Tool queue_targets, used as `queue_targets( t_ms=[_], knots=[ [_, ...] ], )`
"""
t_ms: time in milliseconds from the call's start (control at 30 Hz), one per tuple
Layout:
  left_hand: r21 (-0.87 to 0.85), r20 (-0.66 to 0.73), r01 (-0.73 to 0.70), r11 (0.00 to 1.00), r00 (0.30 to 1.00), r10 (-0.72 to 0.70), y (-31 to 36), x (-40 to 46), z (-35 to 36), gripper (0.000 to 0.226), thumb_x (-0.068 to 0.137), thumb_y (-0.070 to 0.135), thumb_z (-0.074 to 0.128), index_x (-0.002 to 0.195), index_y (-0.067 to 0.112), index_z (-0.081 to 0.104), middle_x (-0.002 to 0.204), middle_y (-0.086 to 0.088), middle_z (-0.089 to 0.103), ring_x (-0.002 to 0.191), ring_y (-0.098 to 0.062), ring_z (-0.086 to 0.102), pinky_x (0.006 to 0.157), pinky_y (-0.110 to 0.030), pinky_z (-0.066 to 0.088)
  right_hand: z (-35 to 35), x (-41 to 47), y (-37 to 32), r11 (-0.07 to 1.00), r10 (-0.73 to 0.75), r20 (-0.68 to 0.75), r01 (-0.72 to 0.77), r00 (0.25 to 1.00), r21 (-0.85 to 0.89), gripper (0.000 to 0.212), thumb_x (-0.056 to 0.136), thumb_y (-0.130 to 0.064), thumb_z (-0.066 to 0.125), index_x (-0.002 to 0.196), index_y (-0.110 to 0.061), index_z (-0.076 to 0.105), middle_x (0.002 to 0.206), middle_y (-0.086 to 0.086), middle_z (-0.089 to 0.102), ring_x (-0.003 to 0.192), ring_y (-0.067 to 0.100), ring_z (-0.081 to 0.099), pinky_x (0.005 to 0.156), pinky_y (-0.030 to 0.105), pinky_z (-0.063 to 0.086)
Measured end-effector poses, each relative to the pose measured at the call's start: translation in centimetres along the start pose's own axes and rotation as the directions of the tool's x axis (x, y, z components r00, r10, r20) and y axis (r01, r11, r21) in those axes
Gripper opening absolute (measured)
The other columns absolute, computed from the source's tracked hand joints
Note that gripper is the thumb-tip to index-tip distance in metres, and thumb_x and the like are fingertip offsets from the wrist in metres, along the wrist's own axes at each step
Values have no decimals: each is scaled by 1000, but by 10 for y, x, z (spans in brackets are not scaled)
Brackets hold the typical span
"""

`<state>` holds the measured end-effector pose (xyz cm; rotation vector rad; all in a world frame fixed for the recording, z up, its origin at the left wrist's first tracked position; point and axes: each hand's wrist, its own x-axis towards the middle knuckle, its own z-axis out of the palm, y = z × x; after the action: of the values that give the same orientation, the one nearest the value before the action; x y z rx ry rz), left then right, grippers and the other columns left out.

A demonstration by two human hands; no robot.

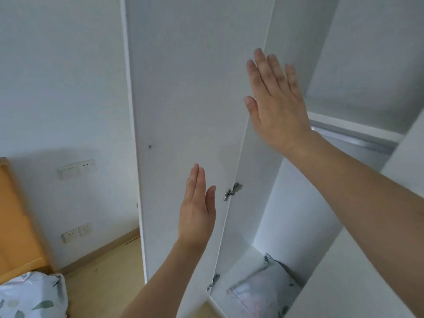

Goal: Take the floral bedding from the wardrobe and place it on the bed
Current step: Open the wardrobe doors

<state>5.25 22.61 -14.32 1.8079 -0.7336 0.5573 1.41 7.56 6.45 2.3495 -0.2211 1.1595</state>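
Observation:
A folded floral bedding piece [268, 292], pale grey with faint pink and green print, lies on the bottom shelf of the white wardrobe [296, 203], low right. The wardrobe door [183, 111] stands swung open to the left. My left hand [198, 210] is raised flat in front of the door's inner face, fingers together, empty. My right hand [273, 102] is higher, palm flat with fingers spread, near the door's hinged edge, also empty. More floral bedding [29, 297] lies on the bed at the bottom left corner.
An orange wooden headboard [16, 216] stands at the far left against the white wall, which carries two sets of sockets [76, 168]. A metal hanging rail [353, 138] crosses the wardrobe under an upper shelf. Door hinges [232, 191] sit by the door edge. Light wooden floor [103, 283] lies below.

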Motion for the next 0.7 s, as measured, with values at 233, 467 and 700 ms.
queue_targets(
  t_ms=[233,467,700],
  knots=[
    [-122,262,-88,989,958,118,74,-7,100,53,101,33,35,150,12,32,159,2,25,145,-12,26,109,-11,14,-25,-76,128,937,200,123,-154,972,-313,62,99,-31,33,151,-3,15,161,12,7,149,30,8,120,50,2],
    [-298,416,-114,948,878,237,121,8,192,56,101,40,26,152,15,27,160,7,20,146,-4,17,108,-3,4,-28,-118,194,822,338,133,-223,932,-523,58,100,-30,32,150,-5,20,161,11,12,149,30,10,120,52,3],
    [-534,693,134,835,635,342,147,22,252,45,105,29,33,148,17,37,149,8,41,138,-5,35,113,-18,23,-10,-127,212,733,424,144,-245,894,-635,54,100,-32,31,150,-12,26,161,5,11,149,31,7,120,53,2]
  ],
)
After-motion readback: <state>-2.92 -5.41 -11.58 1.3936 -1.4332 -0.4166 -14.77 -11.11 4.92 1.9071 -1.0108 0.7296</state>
